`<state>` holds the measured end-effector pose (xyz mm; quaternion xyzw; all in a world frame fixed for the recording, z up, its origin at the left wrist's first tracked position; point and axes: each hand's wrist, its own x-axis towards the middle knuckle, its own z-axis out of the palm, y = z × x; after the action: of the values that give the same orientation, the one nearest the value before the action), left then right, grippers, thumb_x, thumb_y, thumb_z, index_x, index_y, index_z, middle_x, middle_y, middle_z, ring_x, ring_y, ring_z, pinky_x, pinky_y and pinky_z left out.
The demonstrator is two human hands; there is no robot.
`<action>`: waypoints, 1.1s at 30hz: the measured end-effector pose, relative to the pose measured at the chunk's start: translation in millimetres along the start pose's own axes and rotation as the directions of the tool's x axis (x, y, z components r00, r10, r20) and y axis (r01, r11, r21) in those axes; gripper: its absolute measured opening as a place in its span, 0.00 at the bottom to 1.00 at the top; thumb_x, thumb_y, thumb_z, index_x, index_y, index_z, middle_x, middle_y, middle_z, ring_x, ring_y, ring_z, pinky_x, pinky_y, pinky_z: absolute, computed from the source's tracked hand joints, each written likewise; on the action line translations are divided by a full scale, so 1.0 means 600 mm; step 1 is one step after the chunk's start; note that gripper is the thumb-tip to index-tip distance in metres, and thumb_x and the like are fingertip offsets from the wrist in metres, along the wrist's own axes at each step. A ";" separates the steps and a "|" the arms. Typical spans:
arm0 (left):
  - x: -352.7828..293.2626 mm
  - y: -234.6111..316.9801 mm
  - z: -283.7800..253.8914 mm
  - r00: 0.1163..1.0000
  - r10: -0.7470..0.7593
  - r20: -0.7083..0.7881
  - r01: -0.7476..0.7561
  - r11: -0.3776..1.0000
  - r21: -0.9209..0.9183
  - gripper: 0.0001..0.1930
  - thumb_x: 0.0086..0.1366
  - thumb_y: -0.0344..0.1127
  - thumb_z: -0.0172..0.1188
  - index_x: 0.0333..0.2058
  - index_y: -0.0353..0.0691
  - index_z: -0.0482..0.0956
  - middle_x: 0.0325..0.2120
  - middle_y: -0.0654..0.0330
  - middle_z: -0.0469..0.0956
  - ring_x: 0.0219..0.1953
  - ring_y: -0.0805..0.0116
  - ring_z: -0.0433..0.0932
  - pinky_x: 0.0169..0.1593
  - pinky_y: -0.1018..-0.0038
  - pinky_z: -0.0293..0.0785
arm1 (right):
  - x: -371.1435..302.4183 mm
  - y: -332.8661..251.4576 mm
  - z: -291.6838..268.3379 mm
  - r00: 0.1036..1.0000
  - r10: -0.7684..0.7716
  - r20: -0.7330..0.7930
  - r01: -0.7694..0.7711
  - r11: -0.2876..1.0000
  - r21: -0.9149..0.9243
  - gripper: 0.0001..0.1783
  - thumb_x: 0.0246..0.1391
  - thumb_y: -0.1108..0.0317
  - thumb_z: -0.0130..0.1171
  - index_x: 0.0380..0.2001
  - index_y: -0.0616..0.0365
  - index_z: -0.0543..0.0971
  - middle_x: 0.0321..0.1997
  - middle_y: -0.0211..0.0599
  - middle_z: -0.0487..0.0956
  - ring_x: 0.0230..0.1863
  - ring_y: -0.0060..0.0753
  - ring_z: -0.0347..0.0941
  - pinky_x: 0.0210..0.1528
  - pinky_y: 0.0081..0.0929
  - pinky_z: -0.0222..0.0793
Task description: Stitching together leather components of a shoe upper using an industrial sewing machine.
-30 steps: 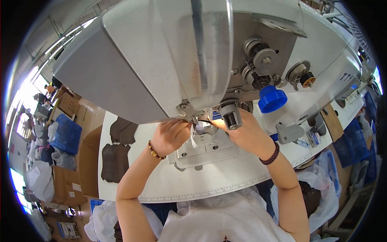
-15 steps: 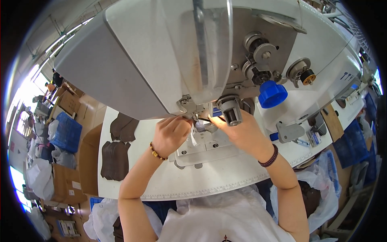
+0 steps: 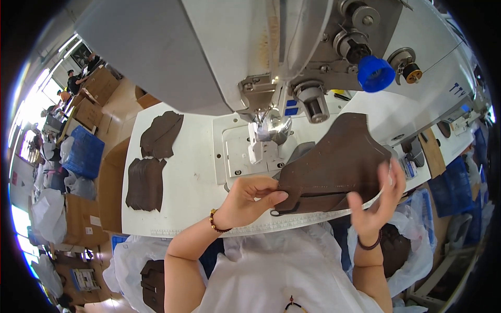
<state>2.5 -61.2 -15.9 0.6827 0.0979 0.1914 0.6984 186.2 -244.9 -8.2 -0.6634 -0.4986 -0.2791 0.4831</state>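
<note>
A dark brown, leather-like cut piece (image 3: pixel 329 172) is held up over the white table, right of the sewing machine's needle area (image 3: pixel 263 130). My left hand (image 3: pixel 253 201) pinches its lower left edge between thumb and fingers. My right hand (image 3: pixel 378 195), a bit blurred, is raised at the piece's right edge with its fingers spread. A strip or folded layer runs along the piece's lower edge. Behind it, part of a grey machine part shows. The presser foot stands over the metal plate (image 3: pixel 229 151), left of the piece.
Two stacks of brown cut pieces, an upper one (image 3: pixel 162 134) and a lower one (image 3: pixel 145 184), lie on the table's left. The machine head (image 3: pixel 229 52) overhangs the work area, with a blue knob (image 3: pixel 376 74). Plastic-lined bins (image 3: pixel 420 250) flank my lap. Cardboard boxes stand left.
Both hands have come away from the needle area toward me and to the right. The large brown piece now shows in my left hand; my right hand's fingers have spread.
</note>
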 end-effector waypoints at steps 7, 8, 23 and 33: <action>-0.035 0.013 0.009 1.000 -0.008 0.024 0.006 0.999 0.051 0.07 0.63 0.29 0.58 0.30 0.29 0.74 0.23 0.67 0.72 0.26 0.84 0.68 0.29 0.83 0.66 | -0.074 0.035 -0.022 0.779 0.469 0.416 -0.619 0.468 0.631 0.35 0.48 0.59 0.66 0.54 0.67 0.66 0.55 0.41 0.68 0.55 0.32 0.65 0.55 0.30 0.61; -0.045 0.018 0.010 1.000 -0.010 0.003 0.009 0.998 0.063 0.07 0.63 0.29 0.58 0.32 0.29 0.74 0.24 0.66 0.72 0.27 0.85 0.68 0.30 0.82 0.67 | -0.083 0.029 -0.025 0.708 0.497 0.502 -0.693 0.351 0.630 0.33 0.52 0.63 0.63 0.56 0.66 0.63 0.56 0.40 0.68 0.55 0.32 0.65 0.55 0.30 0.62; -0.593 0.234 -0.117 0.486 0.086 -0.870 0.672 0.599 0.435 0.19 0.63 0.32 0.55 0.52 0.34 0.70 0.38 0.60 0.78 0.40 0.73 0.74 0.47 0.76 0.69 | -0.073 -0.123 0.095 0.670 -0.144 0.728 -0.677 0.283 0.679 0.45 0.45 0.69 0.68 0.63 0.63 0.54 0.51 0.49 0.73 0.42 0.33 0.75 0.42 0.26 0.70; -0.894 -0.157 -0.321 -0.129 -0.344 -0.930 0.989 -0.113 -0.096 0.29 0.52 0.41 0.67 0.53 0.45 0.72 0.48 0.50 0.75 0.52 0.51 0.72 0.56 0.63 0.67 | -0.081 -0.063 0.103 0.646 -0.056 0.761 -0.616 0.551 0.563 0.34 0.49 0.77 0.59 0.60 0.63 0.61 0.53 0.47 0.70 0.39 0.27 0.74 0.41 0.22 0.68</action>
<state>-548.1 -99.5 -185.5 0.4973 0.8429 -0.1014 0.1785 127.0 -205.7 -58.9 -0.5083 -0.5859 0.3366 0.5339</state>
